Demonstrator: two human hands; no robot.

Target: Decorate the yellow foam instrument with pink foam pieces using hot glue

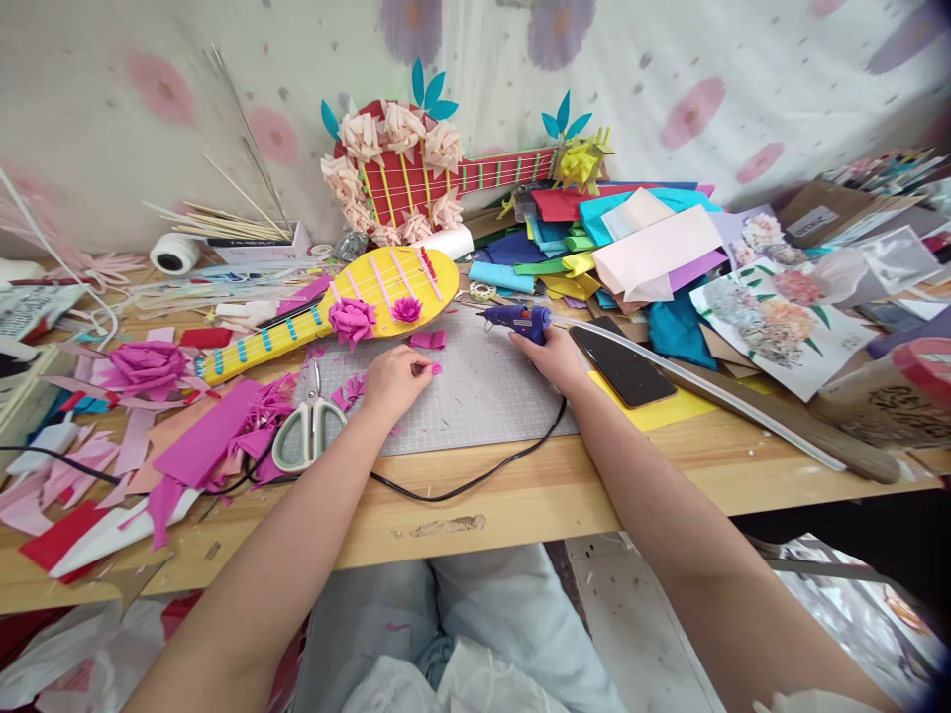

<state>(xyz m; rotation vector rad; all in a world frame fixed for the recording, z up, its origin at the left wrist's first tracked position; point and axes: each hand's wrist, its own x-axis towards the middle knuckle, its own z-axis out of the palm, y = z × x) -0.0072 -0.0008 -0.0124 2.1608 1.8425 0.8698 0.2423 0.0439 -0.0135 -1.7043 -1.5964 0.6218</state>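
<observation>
My left hand [393, 381] rests on the grey cutting mat [482, 396] and pinches a small magenta paper piece [435, 368] between its fingertips. My right hand [554, 355] grips a blue glue gun [520, 319] at the mat's far right edge, nozzle pointing left. The gun's black cord [475, 480] loops over the table's front edge. Just beyond my left hand lies a yellow paper guitar [357, 302] bearing two magenta paper flowers [352, 319]. Another magenta scrap [429, 339] lies on the mat near the guitar.
Scissors [308, 428] lie left of my left hand among magenta paper scraps [215, 436]. A black phone [622, 366] sits right of the glue gun. A red flowered guitar [416, 173] leans on the wall. Coloured paper sheets [631, 248] pile up at the right, beside a long wooden stick [780, 421].
</observation>
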